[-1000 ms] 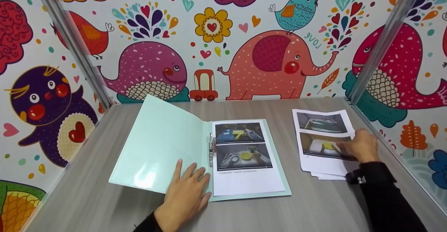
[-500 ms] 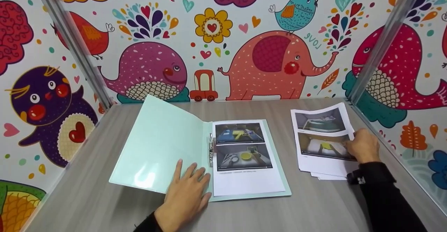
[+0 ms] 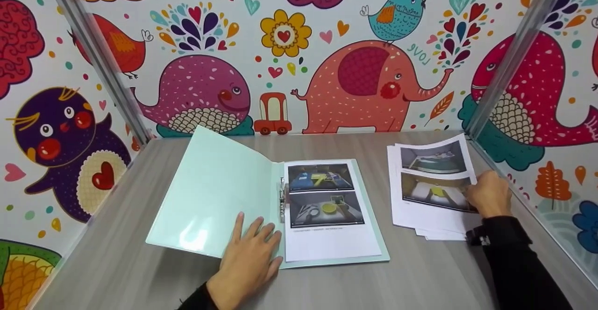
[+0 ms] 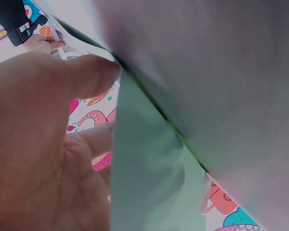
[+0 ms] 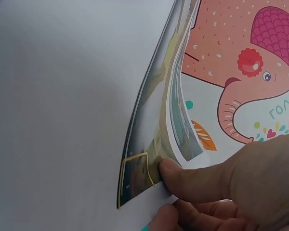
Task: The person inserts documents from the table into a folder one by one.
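A pale green ring binder [image 3: 219, 184] lies with its cover raised at the left. On its right side is a printed page [image 3: 331, 244] with two photos, next to the metal clip [image 3: 282, 200]. My left hand [image 3: 250, 258] rests with spread fingers on the lower inner cover near the spine; in the left wrist view its thumb touches the green binder edge [image 4: 149, 163]. At the right, my right hand [image 3: 490, 195] pinches the right edge of the top printed sheet [image 3: 437, 174] between thumb and fingers, as the right wrist view shows. That sheet bends upward along its held side.
Under the held sheet, other loose sheets [image 3: 439, 235] lie fanned on the grey wood-patterned table [image 3: 327, 289]. Walls [image 3: 299, 2] printed with cartoon animals close off the back and both sides, with metal posts [image 3: 98, 62] at the corners.
My right hand has taken hold of the top sheet's edge, lifted that side and shifted it slightly right, showing more of the sheet beneath at the left. My left hand and the binder stay put.
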Available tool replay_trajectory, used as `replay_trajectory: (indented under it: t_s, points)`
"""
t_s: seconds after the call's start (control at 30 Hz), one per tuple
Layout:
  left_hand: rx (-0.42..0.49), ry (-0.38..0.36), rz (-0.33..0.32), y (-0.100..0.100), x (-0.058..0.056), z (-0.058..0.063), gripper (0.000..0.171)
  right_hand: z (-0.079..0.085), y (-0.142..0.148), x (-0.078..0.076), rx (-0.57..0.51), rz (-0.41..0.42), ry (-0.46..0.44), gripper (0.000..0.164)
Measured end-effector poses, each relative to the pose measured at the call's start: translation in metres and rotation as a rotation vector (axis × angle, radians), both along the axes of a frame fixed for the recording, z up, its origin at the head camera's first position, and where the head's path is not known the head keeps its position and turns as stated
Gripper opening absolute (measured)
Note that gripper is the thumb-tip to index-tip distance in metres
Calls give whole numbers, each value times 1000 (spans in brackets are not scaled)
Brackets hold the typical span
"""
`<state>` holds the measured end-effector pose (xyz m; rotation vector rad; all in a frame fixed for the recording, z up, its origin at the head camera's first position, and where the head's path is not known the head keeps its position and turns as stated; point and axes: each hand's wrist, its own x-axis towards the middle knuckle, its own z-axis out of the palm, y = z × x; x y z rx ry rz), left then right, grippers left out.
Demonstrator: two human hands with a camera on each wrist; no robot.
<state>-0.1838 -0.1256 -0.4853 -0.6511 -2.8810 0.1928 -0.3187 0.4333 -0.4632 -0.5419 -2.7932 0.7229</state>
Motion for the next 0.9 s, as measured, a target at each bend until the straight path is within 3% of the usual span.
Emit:
replay_trajectory:
  t_s: [0.33, 0.6, 0.9]
  points:
    - [5, -34, 13, 1, -1, 2, 52, 6, 0, 1, -38, -38, -91, 31]
    - [16, -32, 12, 1, -1, 2, 51, 7, 2, -2, -59, -35, -78, 39]
    - [23, -37, -2, 0, -1, 2, 51, 7, 2, -5, -130, -28, -1, 43]
